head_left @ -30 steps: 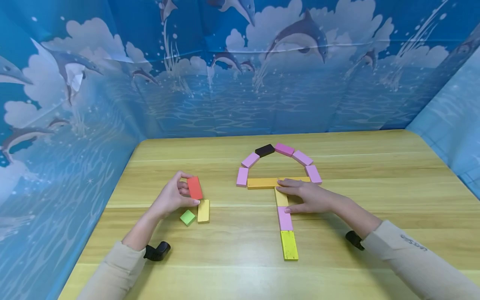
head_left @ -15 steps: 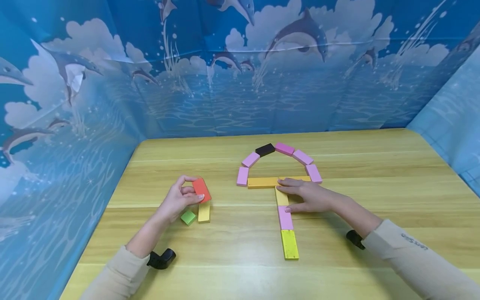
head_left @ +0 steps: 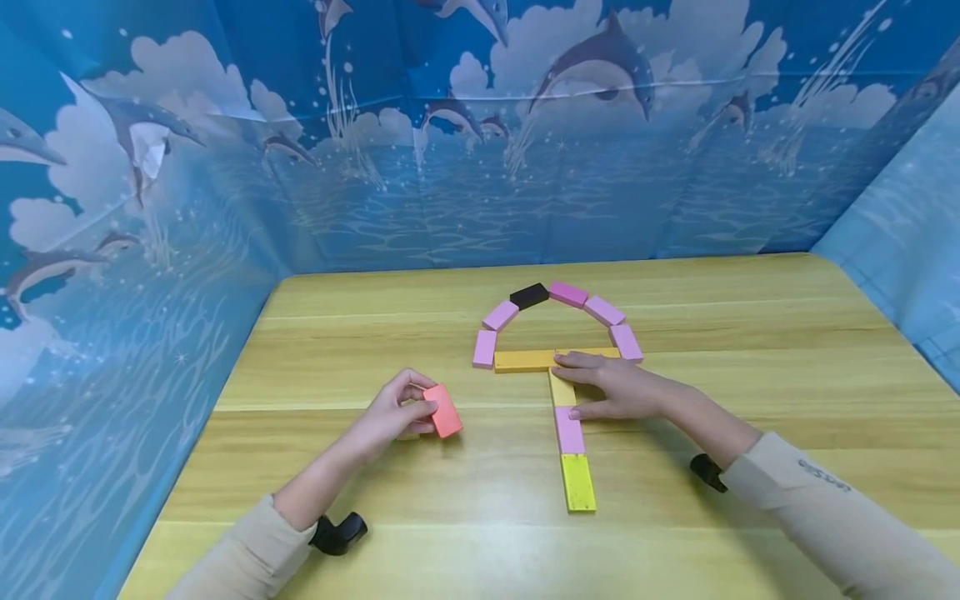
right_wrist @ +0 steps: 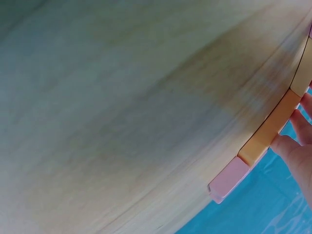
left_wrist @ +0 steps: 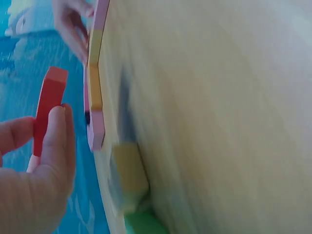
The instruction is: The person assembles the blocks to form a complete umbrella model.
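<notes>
My left hand point(head_left: 386, 418) pinches a red block point(head_left: 444, 411) between thumb and fingers, held above the table. Below that hand, the left wrist view shows a yellow block point(left_wrist: 131, 168) and a green block point(left_wrist: 145, 223) on the tabletop; the head view mostly hides them behind the hand. My right hand point(head_left: 618, 387) rests with extended fingers over the join of the orange blocks point(head_left: 522, 361) and a pale yellow block point(head_left: 562, 388). Its thumb touches a pink block point(head_left: 569, 432) in the stem, which ends in a lime-yellow block point(head_left: 578, 483).
Above the orange bar, an arch of pink blocks point(head_left: 500, 316) includes one black block point(head_left: 529, 296). Everything lies flat on a wooden table point(head_left: 787, 333). A blue dolphin-printed sheet point(head_left: 465, 200) stands behind the table and along its sides.
My left hand has carried the red block rightward and slightly toward me, now covering the green block and most of the yellow one. My right hand has stayed put.
</notes>
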Available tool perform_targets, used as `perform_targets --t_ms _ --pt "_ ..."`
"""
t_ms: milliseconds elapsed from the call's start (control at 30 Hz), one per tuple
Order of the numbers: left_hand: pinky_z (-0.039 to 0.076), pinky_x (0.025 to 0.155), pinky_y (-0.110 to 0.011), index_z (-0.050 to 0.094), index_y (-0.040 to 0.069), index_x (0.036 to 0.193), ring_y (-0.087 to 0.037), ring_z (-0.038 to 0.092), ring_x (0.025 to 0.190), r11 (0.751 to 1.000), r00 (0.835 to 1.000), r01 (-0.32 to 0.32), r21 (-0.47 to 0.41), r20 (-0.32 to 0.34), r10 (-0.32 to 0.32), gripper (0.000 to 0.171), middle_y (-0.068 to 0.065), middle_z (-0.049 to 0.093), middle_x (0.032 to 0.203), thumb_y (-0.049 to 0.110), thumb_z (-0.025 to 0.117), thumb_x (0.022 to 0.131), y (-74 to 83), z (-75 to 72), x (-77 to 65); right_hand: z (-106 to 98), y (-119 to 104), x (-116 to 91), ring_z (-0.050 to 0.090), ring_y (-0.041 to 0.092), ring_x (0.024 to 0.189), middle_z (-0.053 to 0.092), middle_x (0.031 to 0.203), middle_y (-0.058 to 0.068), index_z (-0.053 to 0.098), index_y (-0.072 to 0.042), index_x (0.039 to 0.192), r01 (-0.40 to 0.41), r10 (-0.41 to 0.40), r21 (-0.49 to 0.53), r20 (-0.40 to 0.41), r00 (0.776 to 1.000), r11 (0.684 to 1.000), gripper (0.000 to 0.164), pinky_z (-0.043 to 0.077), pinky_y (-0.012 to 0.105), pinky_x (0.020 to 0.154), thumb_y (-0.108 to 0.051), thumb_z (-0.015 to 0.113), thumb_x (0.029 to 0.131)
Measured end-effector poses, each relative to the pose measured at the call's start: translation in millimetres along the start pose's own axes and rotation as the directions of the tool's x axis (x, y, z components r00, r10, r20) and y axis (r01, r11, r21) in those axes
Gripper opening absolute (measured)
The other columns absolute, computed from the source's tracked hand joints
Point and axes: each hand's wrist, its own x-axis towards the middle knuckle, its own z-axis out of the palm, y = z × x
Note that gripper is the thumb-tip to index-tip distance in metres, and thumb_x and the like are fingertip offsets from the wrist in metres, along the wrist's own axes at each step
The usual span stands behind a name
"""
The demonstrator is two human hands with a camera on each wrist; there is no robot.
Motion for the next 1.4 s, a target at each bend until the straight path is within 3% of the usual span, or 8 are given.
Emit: perform_targets --t_ms 200,400,567,800,900,1067,1200,1400 --pt "0.052 0.080 -0.034 0.041 0.005 0.139 -0.017 0.057 0.084 0.998 0.991 -0.009 0.061 0.133 0.001 0.045 -0.015 0.043 0.102 0.001 0.049 0.095 -3.2 19.2 -5.4 1 0 2 0.028 0.034 0.135 0.033 0.147 0.016 0.042 -0.004 0.139 -0.005 0.005 0.001 -0.001 1.000 1.000 0.067 0.030 0.050 0.104 -0.042 0.062 0.087" --pt "0.052 0.079 -0.034 0.052 0.004 0.127 -0.017 0.059 0.081 0.997 0.977 -0.020 0.076 0.214 0.003 0.037 -0.014 0.048 0.102 0.003 0.057 0.091 -10.2 38.2 -10.7 1 -3 8 0.028 0.035 0.135 0.033 0.146 0.018 0.042 -0.002 0.139 -0.001 0.001 0.003 0.005 1.000 1.000 0.067 0.030 0.050 0.103 -0.041 0.062 0.088" --pt "0.049 0.069 -0.025 0.056 0.004 0.121 -0.014 0.058 0.071 0.996 0.956 -0.023 0.091 0.294 -0.005 0.037 -0.009 0.054 0.095 0.001 0.065 0.085 -17.3 54.4 -12.0 2 -1 6 0.030 0.037 0.133 0.035 0.144 0.020 0.044 0.000 0.137 0.013 -0.013 -0.010 -0.002 1.000 1.000 0.066 0.032 0.052 0.102 -0.040 0.063 0.088" --pt "0.049 0.065 -0.023 0.059 0.001 0.109 -0.013 0.062 0.069 0.984 0.939 -0.055 0.168 0.345 -0.007 0.034 -0.004 0.061 0.086 0.000 0.073 0.078 -23.6 72.0 -13.8 1 0 5 0.031 0.038 0.132 0.036 0.144 0.020 0.045 -0.001 0.137 0.021 -0.021 -0.023 -0.015 1.000 1.000 0.065 0.032 0.052 0.102 -0.039 0.063 0.087" --pt "0.050 0.065 -0.022 0.060 0.005 0.103 -0.010 0.062 0.069 0.952 0.940 -0.125 0.278 0.341 0.023 0.032 0.000 0.062 0.081 0.003 0.076 0.075 -23.4 76.6 -13.8 0 0 5 0.031 0.037 0.132 0.036 0.144 0.020 0.045 -0.001 0.137 0.016 -0.016 -0.023 -0.016 1.000 1.000 0.065 0.031 0.051 0.102 -0.039 0.063 0.088" --pt "0.048 0.064 -0.019 0.061 0.010 0.096 -0.003 0.055 0.067 0.849 0.929 -0.285 0.445 0.347 0.130 0.032 0.006 0.058 0.080 0.009 0.081 0.071 -23.0 84.1 -15.4 1 0 4 0.030 0.037 0.133 0.035 0.144 0.020 0.044 -0.001 0.138 0.010 -0.010 -0.015 -0.005 1.000 1.000 0.065 0.031 0.051 0.102 -0.039 0.062 0.088" --pt "0.046 0.063 -0.017 0.063 0.010 0.093 -0.002 0.051 0.065 0.819 0.915 -0.341 0.462 0.363 0.177 0.031 0.008 0.054 0.079 0.011 0.083 0.068 -25.3 92.9 -17.0 1 0 1 0.031 0.037 0.133 0.036 0.144 0.020 0.044 0.000 0.137 0.008 -0.008 -0.017 -0.010 1.000 1.000 0.065 0.031 0.051 0.102 -0.039 0.063 0.088" --pt "0.044 0.061 -0.015 0.063 0.012 0.089 0.001 0.048 0.064 0.793 0.912 -0.367 0.487 0.358 0.202 0.032 0.011 0.052 0.074 0.015 0.085 0.065 -28.4 103.7 -17.5 1 -1 -1 0.031 0.037 0.132 0.036 0.143 0.020 0.045 0.000 0.136 0.013 -0.013 -0.023 -0.026 1.000 1.000 0.065 0.031 0.051 0.102 -0.038 0.064 0.087"
